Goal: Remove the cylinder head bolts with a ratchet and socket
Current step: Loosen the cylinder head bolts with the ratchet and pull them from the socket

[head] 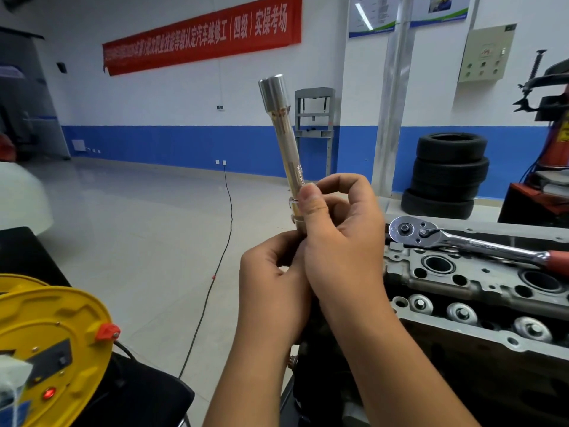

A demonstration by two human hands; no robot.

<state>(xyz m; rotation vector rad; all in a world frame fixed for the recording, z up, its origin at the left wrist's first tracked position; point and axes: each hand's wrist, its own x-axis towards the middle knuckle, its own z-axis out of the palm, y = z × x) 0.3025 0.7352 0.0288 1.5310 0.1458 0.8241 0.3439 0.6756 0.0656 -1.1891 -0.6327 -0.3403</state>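
I hold a long chrome extension bar (291,155) upright in front of me, with a socket (273,90) on its upper end. My right hand (335,238) pinches the bar's lower part between thumb and fingers. My left hand (271,288) grips the bottom end below it, which is hidden by my fingers. The ratchet (462,243), chrome with a red handle, lies on top of the cylinder head (480,285) at the right, apart from both hands.
A yellow cable reel (52,343) sits at the lower left, its black cable (215,266) running across the floor. Stacked tyres (446,174) and a red machine (548,167) stand behind the engine. A grey press frame (314,131) stands against the far wall.
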